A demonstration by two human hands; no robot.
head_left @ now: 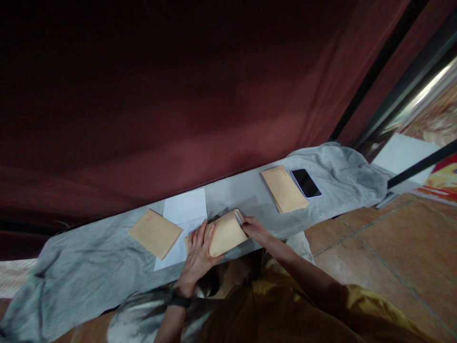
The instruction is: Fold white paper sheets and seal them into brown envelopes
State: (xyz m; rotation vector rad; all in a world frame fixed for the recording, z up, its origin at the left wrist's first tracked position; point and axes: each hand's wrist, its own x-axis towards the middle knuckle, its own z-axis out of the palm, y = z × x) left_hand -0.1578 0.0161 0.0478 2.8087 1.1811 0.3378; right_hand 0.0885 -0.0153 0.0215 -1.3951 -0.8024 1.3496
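A tan paper envelope [226, 233] lies at a slant in front of me on the cloth-covered surface. My left hand [199, 255] grips its left end, fingers across the top and thumb along the near edge. At the right end, where the envelope's mouth gapes and a pale edge shows inside, my right hand [254, 228] is closed in a pinch. Its fingertips are partly hidden by the envelope. Just left of my left hand, a second tan envelope [155, 233] overlaps a creased white sheet of paper [187, 207].
Grey cloth [89, 271] covers the long narrow surface. More tan envelopes [284, 189], apparently stacked, lie at right beside a dark-screened phone [306, 183]. A dark red wall [214, 119] rises along the far edge. Tiled floor [385, 252] shows at right.
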